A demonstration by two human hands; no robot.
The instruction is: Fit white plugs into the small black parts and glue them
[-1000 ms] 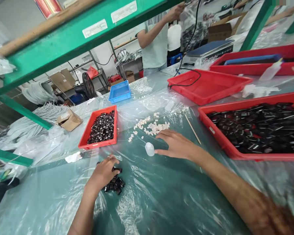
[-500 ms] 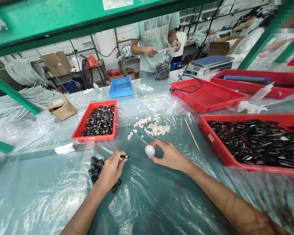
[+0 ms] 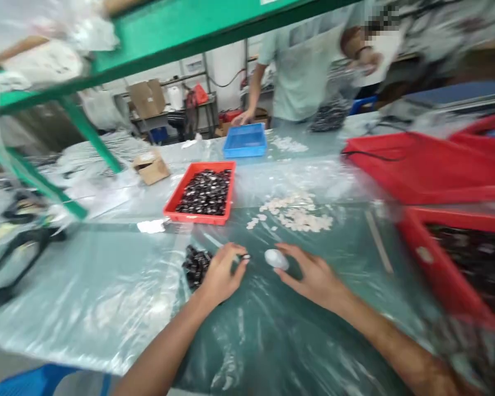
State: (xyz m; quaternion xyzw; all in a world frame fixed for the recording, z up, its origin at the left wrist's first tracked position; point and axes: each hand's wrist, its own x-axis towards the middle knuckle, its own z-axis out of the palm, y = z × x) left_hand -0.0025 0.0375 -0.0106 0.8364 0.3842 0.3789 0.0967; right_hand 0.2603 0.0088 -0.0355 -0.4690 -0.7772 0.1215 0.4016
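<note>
My left hand (image 3: 221,273) pinches one small black part (image 3: 245,256) between thumb and fingertips, right beside a little heap of the same black parts (image 3: 196,262) on the plastic-covered table. My right hand (image 3: 313,275) lies a short way to the right, fingers curled around a small white cap-like piece (image 3: 276,258) at its fingertips. The two hands are close together, the black part pointing toward the white piece. The picture is blurred by motion.
A small red tray of black parts (image 3: 205,192) and a scatter of white pieces (image 3: 299,215) lie behind my hands. Large red trays (image 3: 416,170) stand at the right, a blue bin (image 3: 245,141) farther back. A person in a pale shirt (image 3: 309,71) works across the table.
The view swung to the left and blurred. My left hand lifted one black part off the heap and brought it close to the white piece, which my right hand has closed around.
</note>
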